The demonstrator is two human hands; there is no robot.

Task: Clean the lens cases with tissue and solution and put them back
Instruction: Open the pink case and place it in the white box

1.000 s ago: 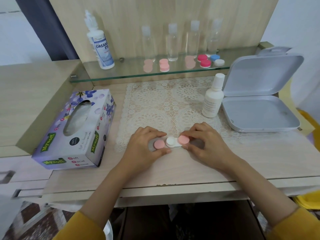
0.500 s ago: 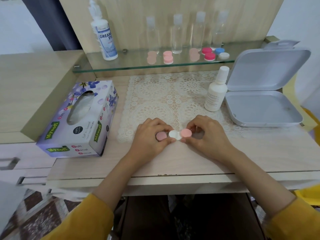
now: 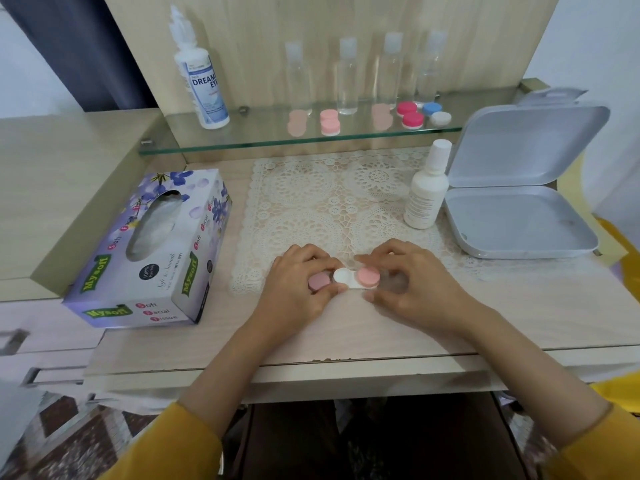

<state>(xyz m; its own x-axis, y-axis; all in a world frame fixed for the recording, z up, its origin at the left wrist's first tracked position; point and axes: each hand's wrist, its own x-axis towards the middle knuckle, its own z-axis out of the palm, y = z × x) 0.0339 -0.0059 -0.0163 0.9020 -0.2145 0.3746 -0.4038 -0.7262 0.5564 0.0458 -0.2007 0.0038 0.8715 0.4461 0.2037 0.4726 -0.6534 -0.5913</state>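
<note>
**Opening the case before cleaning.** We work at a pale wood-grain bench [image 3: 519, 317]. An open grey hinged plastic box [image 3: 519, 216] sits at its right end and a lilac flower-printed cardboard tissue box [image 3: 162, 271] at its left, with a cream lace mat [image 3: 311, 202] between them. A white plastic solution bottle [image 3: 425, 195] stands capped on the mat, just beside the grey box. Neither bottle nor tissues are in use, so we judge the step in hand to be unscrewing the caps, ahead of any wetting or wiping.

The left hand [image 3: 294, 289] and right hand [image 3: 419, 289] meet at the near edge of the mat, and the white twin-well plastic lens case [image 3: 349, 280] lies flat between them. The right hand's fingers curl round the case's right end, gripping it at its pale pink round screw cap [image 3: 369, 277]. The left hand's fingers curl round a darker pink round cap [image 3: 318, 281], held beside a bare white well. This cap seems lifted clear of the well, though the fingers hide enough that we cannot be certain.

To do this well, we pin the case body against the bench with one hand while the other turns, so that only the cap rotates. We set each freed cap on the mat, inner face up and near its own well, so the two sides do not get swapped.
</note>
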